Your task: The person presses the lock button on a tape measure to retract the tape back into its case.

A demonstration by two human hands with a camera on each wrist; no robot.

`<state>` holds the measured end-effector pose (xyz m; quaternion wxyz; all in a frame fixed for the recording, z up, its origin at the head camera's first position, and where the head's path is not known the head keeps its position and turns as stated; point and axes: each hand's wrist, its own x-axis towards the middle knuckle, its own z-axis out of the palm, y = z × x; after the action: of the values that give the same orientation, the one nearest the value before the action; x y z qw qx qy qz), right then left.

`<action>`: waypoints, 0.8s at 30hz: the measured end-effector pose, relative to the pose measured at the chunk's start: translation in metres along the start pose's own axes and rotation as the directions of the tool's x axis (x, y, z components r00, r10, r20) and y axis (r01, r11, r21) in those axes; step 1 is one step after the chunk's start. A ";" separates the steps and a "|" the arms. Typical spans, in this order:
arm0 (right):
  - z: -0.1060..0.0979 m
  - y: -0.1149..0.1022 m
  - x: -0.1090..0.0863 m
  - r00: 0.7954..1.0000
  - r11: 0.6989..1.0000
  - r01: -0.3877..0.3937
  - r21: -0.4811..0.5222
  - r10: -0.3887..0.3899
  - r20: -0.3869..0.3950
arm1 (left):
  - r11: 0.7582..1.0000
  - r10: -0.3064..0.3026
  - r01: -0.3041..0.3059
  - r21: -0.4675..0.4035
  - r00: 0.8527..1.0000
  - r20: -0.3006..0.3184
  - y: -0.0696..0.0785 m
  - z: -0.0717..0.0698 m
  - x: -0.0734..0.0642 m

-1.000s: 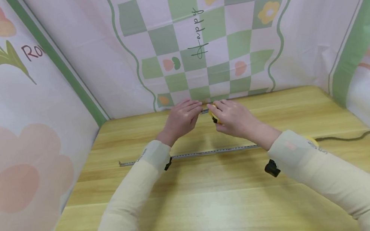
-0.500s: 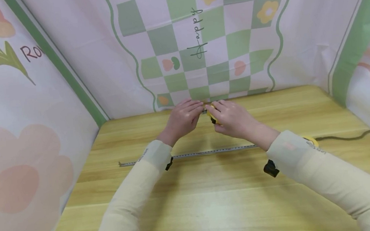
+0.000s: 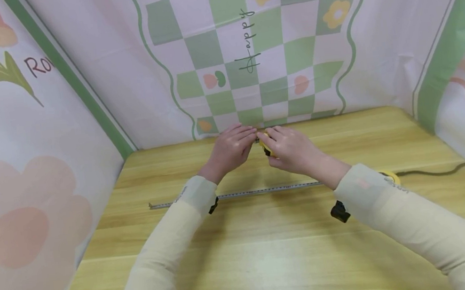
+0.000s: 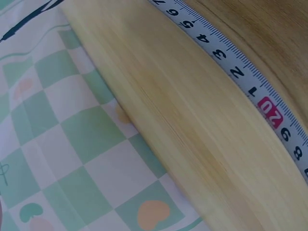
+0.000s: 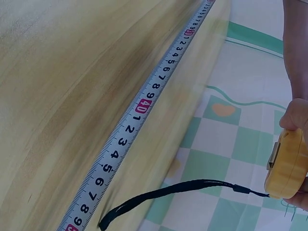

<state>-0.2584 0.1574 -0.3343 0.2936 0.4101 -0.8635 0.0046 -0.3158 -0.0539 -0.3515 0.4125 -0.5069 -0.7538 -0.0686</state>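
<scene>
A numbered tape blade [image 5: 120, 139] runs from 1 to 7 o'clock along the bench [image 5: 57, 72]. At 4 o'clock, fingers [image 5: 294, 115] grip a yellow tape measure [image 5: 288, 171], its black strap [image 5: 163, 191] stretching toward 7.

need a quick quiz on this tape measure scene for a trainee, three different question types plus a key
1. Multiple choice: what colour is the case of the tape measure gripped by the right hand? A red; B yellow; C blue.
2. True or false: the extended tape lies nearer the checked backdrop than the left hand does.
3. Fill in: in the left wrist view, the pink box shows the number ___.

Key: 1 B; 2 false; 3 20.
</scene>
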 end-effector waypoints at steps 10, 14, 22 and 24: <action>0.002 0.000 0.001 1.000 1.000 0.016 0.003 -0.016 -0.016 | 1.000 0.004 -0.004 -0.003 1.000 -0.015 0.000 0.000 -0.002; 0.002 -0.001 0.002 1.000 1.000 0.021 0.005 -0.021 -0.019 | 1.000 0.000 0.000 -0.013 1.000 -0.020 0.000 0.001 -0.004; 0.001 -0.003 0.004 1.000 1.000 0.017 0.014 -0.016 -0.016 | 0.997 -0.056 0.055 -0.052 0.998 -0.021 0.003 0.001 -0.006; 0.001 -0.004 0.005 1.000 1.000 0.017 0.010 -0.016 -0.020 | 0.992 -0.094 0.093 -0.085 0.995 -0.009 0.006 0.001 -0.007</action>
<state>-0.2588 0.1512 -0.3337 0.3001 0.4186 -0.8571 0.0107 -0.3107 -0.0554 -0.3589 0.3919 -0.4875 -0.7705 -0.1231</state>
